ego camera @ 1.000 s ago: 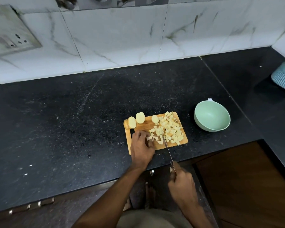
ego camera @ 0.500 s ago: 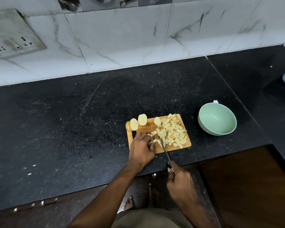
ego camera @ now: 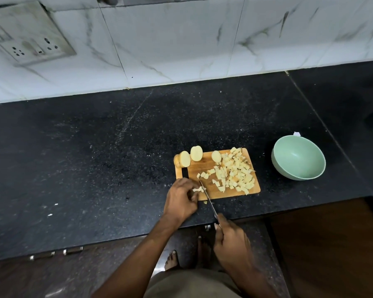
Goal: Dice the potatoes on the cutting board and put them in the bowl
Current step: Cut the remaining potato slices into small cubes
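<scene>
1. No readable text, label, brand, number or sign anywhere in view
2. Switch and socket plate (ego camera: 29, 36) on the tiled wall: only holes and rockers, no legible marking
3. Small white tag (ego camera: 296, 133) behind the green bowl (ego camera: 298, 158): too small to read
4. Cutting board (ego camera: 202, 166) and knife (ego camera: 207, 195): no visible print

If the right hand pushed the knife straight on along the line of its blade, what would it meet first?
The right hand points the knife up and left, so its tip would probably first meet the potato strips pinned by the left hand, though depth is hard to judge.
</scene>
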